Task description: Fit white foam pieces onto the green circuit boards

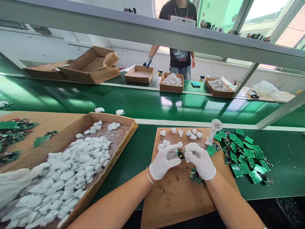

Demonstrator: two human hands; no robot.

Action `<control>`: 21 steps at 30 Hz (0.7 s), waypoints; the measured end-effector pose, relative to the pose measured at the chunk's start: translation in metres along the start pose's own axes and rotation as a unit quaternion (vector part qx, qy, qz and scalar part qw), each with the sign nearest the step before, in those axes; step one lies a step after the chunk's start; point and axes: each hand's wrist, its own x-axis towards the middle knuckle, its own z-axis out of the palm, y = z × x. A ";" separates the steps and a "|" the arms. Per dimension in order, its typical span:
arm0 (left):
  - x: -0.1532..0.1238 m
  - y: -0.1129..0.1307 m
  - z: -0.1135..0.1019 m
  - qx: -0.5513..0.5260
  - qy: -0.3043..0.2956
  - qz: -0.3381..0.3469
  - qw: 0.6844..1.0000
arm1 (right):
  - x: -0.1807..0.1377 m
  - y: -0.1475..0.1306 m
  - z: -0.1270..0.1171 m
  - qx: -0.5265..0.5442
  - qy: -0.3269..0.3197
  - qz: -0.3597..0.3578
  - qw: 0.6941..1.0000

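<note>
My left hand [165, 161], in a white glove, grips a small circuit board [180, 153] with electronic parts on it. Fingers of my right hand [200, 160], also gloved, are pinched together at the board's right side; whether they hold a bit of white putty is hidden. Both hands are over a brown cardboard sheet [176, 197]. White putty lumps [164, 144] lie just beyond the left hand, and more sit along the sheet's far edge. Another circuit board [195, 175] lies below my right hand, partly covered by it.
At left, a cardboard tray [121, 144] holds many white lumps; another person's gloved hand [19, 181] reaches in. Green circuit boards [245, 156] are piled at right beside a clear plastic piece [214, 130]. Across the green conveyor [143, 101], a person [182, 57] stands behind cardboard boxes [171, 89].
</note>
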 end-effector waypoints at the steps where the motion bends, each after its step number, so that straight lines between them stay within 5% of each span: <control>1: 0.000 0.000 0.001 -0.006 -0.001 -0.004 1.000 | 0.000 0.000 0.001 -0.006 -0.004 -0.017 1.000; 15: -0.003 0.000 0.003 -0.047 0.007 -0.055 0.997 | -0.002 0.001 -0.001 0.006 -0.081 -0.015 0.997; 21: -0.006 0.005 0.006 -0.059 -0.022 -0.069 0.996 | 0.003 0.011 0.001 0.094 -0.124 0.086 0.984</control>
